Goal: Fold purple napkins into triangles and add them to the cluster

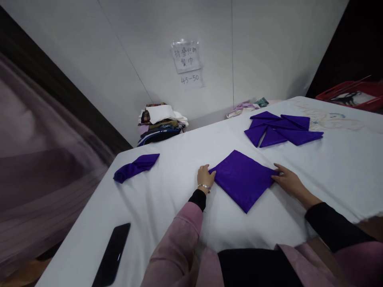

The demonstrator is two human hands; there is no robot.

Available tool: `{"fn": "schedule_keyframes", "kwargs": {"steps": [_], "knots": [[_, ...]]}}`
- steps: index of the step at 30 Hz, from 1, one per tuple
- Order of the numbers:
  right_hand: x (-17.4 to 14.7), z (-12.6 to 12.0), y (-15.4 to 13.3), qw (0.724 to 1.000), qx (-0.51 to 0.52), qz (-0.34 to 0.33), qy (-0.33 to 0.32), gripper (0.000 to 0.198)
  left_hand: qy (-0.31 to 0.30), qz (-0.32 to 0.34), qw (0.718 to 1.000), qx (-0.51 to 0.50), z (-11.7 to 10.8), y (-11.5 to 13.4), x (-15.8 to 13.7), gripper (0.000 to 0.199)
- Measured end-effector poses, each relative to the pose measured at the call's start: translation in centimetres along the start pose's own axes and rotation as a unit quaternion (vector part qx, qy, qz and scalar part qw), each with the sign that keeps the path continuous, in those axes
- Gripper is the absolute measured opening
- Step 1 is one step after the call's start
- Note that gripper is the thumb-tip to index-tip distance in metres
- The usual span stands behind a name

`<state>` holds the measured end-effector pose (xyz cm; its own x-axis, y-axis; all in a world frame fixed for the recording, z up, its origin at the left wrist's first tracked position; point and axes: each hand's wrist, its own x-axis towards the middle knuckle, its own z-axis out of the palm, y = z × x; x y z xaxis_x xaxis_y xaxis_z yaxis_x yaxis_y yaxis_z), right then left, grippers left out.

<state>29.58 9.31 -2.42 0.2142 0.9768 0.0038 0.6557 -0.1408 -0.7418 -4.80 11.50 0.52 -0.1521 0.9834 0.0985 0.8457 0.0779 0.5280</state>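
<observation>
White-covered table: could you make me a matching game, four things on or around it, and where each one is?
1. Purple cloth diamond
2. Bracelet
3. Black flat object
4. Red basket

A. Picture's right edge
B. Between left hand and right hand
C. Picture's lower left
D. Around the left wrist

Pairs: 1-B, 2-D, 3-C, 4-A

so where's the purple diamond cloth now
In the head view, the purple diamond cloth lies right of centre on the white table, between the left hand and right hand, in front of the folded purple pieces.
</observation>
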Motion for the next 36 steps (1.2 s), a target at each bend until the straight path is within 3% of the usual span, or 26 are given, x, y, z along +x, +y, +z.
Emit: {"fn": "schedule_keyframes", "kwargs": {"steps": [2,4,6,8,11,16,19,25,30,33,36], "knots": [[0.2,0.2,0.0,0.999,-0.030,-0.017,0.004,0.057,0.026,0.035,0.999,0.021,0.0,0.9,-1.1,0.045],[0.2,0.4,-0.1,0.997,-0.060,-0.037,0.003,0.055,0.029,0.113,0.993,0.024,0.3,2.3,-2.8,0.044],[0.3,0.5,-0.2,0.995,-0.084,-0.060,-0.006,0.052,-0.001,0.202,0.979,0.015,1.0,3.7,-4.6,0.044],[0.3,0.4,-0.4,0.991,-0.105,-0.080,-0.016,0.050,-0.024,0.236,0.971,0.014,1.6,4.4,-6.2,0.043],[0.5,-0.1,-0.7,0.985,-0.127,-0.110,-0.042,0.049,0.003,0.185,0.982,0.020,1.9,3.9,-6.9,0.043],[0.9,-1.0,-1.2,0.979,-0.125,-0.126,-0.097,0.047,0.048,0.056,0.997,0.036,1.2,0.9,-4.8,0.046],[0.9,-0.9,-1.6,0.983,-0.121,-0.090,-0.105,0.042,0.040,0.033,0.998,0.024,1.5,0.0,-3.6,0.049],[-0.6,-0.2,-2.9,0.990,-0.080,-0.031,-0.113,0.018,0.052,0.025,0.994,-0.096,2.4,-0.6,-1.0,0.058],[-4.0,1.4,-5.2,0.973,0.052,0.011,-0.224,0.010,0.078,-0.007,0.991,-0.107,0.0,-2.0,1.7,0.058],[-5.2,2.1,-5.8,0.971,0.056,0.006,-0.233,0.013,0.090,0.047,0.994,-0.051,-1.0,-1.6,0.2,0.049],[-5.2,2.4,-5.4,0.973,0.078,0.005,-0.218,0.021,0.030,0.204,0.979,0.000,-0.5,0.4,-4.4,0.040]]}}
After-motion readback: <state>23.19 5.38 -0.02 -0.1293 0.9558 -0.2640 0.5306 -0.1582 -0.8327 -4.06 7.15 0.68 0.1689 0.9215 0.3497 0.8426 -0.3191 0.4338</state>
